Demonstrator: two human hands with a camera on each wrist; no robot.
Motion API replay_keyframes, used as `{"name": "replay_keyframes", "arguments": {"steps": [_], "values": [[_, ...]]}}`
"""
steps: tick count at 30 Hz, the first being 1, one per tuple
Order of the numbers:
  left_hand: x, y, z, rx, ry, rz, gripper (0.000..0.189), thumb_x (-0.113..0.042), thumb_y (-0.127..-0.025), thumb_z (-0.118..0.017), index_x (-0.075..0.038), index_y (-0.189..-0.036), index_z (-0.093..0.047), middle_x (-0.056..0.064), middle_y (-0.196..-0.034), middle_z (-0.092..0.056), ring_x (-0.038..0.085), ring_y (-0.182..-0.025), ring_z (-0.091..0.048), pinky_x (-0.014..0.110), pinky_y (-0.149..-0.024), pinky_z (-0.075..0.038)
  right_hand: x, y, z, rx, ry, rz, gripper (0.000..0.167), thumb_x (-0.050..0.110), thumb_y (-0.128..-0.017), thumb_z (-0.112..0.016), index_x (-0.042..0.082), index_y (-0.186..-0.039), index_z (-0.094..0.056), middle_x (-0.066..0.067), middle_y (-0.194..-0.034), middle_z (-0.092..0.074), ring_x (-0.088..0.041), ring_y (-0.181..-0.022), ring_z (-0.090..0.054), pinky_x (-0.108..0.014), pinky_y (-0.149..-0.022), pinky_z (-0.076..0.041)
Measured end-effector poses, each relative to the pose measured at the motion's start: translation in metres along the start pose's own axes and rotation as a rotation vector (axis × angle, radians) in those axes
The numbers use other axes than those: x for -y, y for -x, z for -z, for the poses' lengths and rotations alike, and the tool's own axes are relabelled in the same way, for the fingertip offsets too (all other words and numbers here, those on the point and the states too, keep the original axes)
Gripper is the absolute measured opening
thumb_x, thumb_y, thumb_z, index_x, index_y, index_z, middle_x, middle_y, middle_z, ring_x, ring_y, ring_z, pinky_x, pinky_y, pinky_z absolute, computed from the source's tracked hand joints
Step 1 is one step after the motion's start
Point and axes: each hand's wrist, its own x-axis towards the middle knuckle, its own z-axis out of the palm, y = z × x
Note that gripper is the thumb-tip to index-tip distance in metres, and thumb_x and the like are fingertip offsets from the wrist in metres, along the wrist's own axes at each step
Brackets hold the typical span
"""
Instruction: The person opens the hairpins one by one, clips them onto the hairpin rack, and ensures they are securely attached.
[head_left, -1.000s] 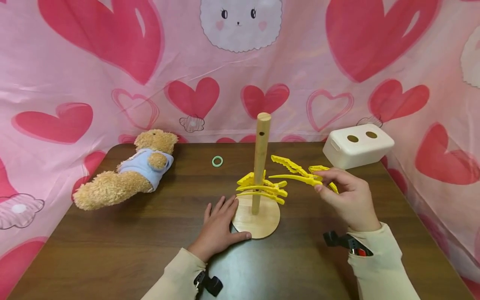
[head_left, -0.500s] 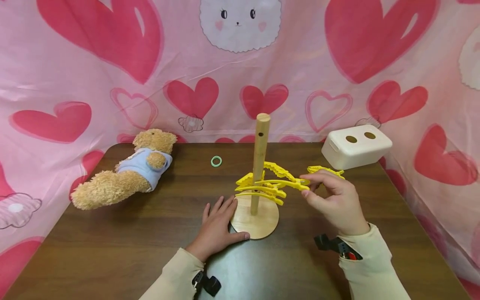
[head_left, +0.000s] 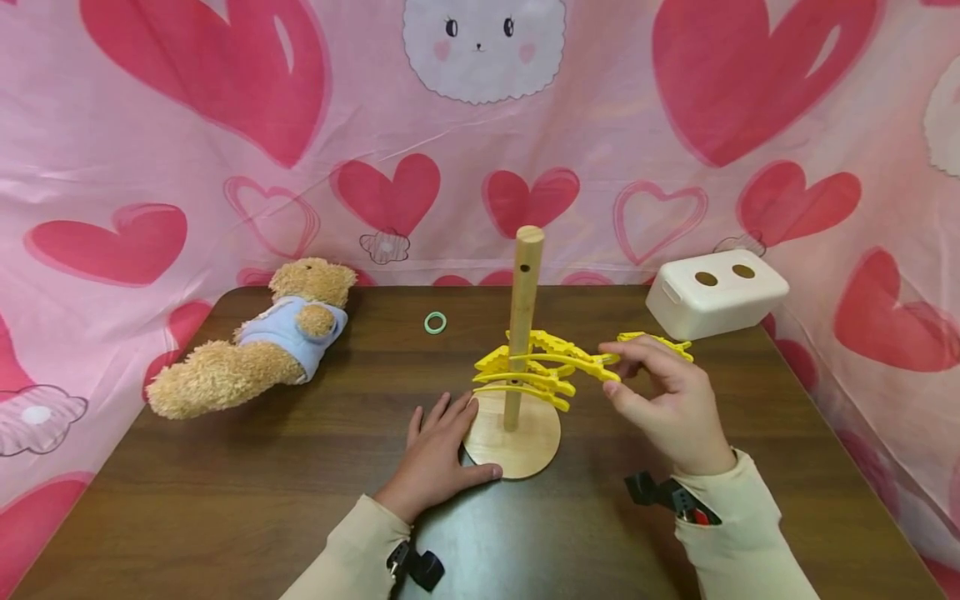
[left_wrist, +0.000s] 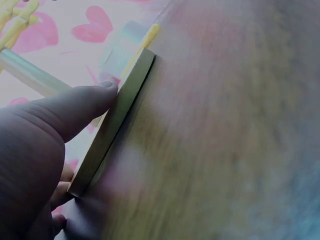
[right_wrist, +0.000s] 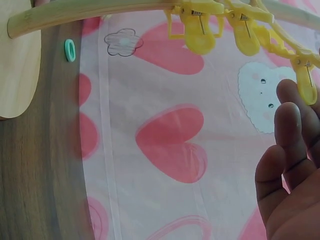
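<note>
My right hand (head_left: 667, 400) pinches the tail end of a yellow alligator hair clip (head_left: 573, 360) between thumb and fingers. That clip's two arms reach across the upright wooden post (head_left: 525, 292), one of them toothed. Just beneath, two more yellow hair clips (head_left: 525, 379) grip the post, tails pointing right. In the right wrist view the held clip (right_wrist: 306, 82) shows its spring beside my fingertips (right_wrist: 287, 120). My left hand (head_left: 435, 462) rests spread against the left side of the round wooden base (head_left: 525, 446), thumb at its front edge. The left wrist view shows this thumb (left_wrist: 85, 102) touching the rim.
Another yellow clip (head_left: 660, 340) lies behind my right hand, partly hidden. A white box (head_left: 712, 296) with two round holes stands back right. A green ring (head_left: 435, 323) lies left of the post, and a teddy bear (head_left: 281, 337) in a blue top lies at left.
My right hand has brought the clip left from beside the post to the post, above the other two. Its arms have come closer together. The left hand has stayed put.
</note>
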Motion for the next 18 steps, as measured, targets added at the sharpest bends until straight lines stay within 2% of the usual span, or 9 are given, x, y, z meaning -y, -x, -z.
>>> {"name": "replay_keyframes", "arguments": {"steps": [4,9,13,18], "values": [[0.0002,-0.0012,-0.0007,-0.012,0.002,0.011,0.099,-0.065,-0.079,-0.075,-0.013,-0.155,-0.040,0.003,-0.161,-0.034,0.034,-0.152,-0.018,0.065,-0.115,-0.001,-0.0001,-0.0008,-0.0004,0.000,0.005,-0.006,0.041,-0.015,-0.080,-0.073,0.002,-0.118,-0.073,-0.006,-0.099,-0.067,-0.017,-0.086,-0.056,-0.020,-0.073,-0.050],[-0.0021,-0.0026,0.0004,-0.008,0.005,0.034,0.098,-0.062,-0.078,-0.077,-0.014,-0.155,-0.041,0.003,-0.161,-0.035,0.034,-0.152,-0.019,0.065,-0.114,-0.001,0.0005,-0.0021,-0.0005,0.001,0.067,-0.036,0.043,-0.007,-0.084,-0.076,0.007,-0.124,-0.072,-0.001,-0.100,-0.068,-0.016,-0.088,-0.056,-0.020,-0.073,-0.049],[-0.0029,-0.0027,0.0004,0.006,0.001,0.037,0.098,-0.061,-0.079,-0.077,-0.014,-0.155,-0.040,0.004,-0.161,-0.035,0.034,-0.152,-0.018,0.065,-0.114,-0.001,-0.0004,-0.0019,-0.0014,0.001,0.102,-0.008,0.048,-0.007,-0.083,-0.077,0.008,-0.128,-0.070,0.002,-0.105,-0.070,-0.015,-0.090,-0.058,-0.019,-0.076,-0.049],[-0.0033,-0.0016,0.0000,0.011,-0.020,0.029,0.097,-0.061,-0.079,-0.077,-0.014,-0.156,-0.039,0.004,-0.161,-0.034,0.034,-0.152,-0.018,0.065,-0.114,-0.001,-0.0006,0.0000,-0.0070,0.009,0.096,0.027,0.054,-0.008,-0.079,-0.079,0.007,-0.130,-0.068,-0.003,-0.111,-0.072,-0.011,-0.095,-0.061,-0.018,-0.084,-0.048]]}}
